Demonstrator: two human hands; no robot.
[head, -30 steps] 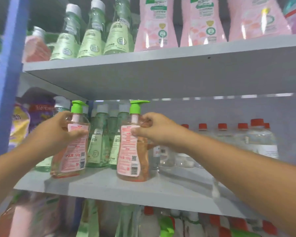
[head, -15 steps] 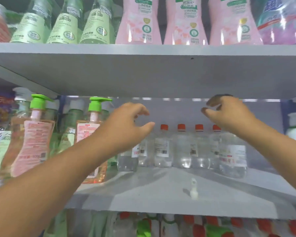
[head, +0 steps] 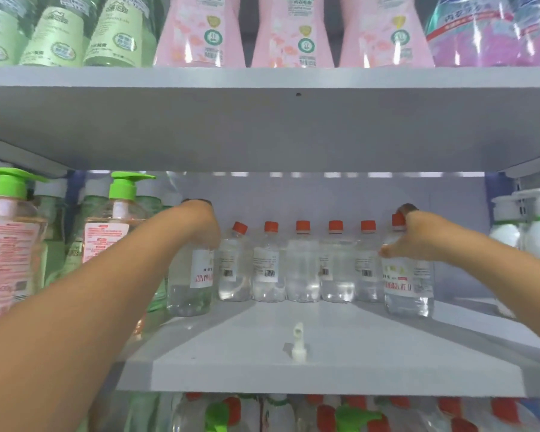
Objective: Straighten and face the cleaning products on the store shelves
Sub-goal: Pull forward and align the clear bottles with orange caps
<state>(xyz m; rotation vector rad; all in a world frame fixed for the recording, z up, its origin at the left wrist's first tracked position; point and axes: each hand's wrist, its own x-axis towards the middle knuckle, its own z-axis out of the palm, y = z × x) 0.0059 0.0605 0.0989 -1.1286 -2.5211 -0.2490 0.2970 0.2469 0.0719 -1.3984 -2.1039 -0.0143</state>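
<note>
Clear bottles: I see a row of red-capped clear bottles at the back of the middle shelf, centre of frame.
Left hand: my left hand is closed over the top of the leftmost bottle, which stands forward of the row.
Right hand: my right hand grips the rightmost bottle at its neck.
Loose part: a small white nozzle lies on the shelf front, lower centre.
Surroundings: green-pump bottles stand centre left; pink pouches line the top.
</note>
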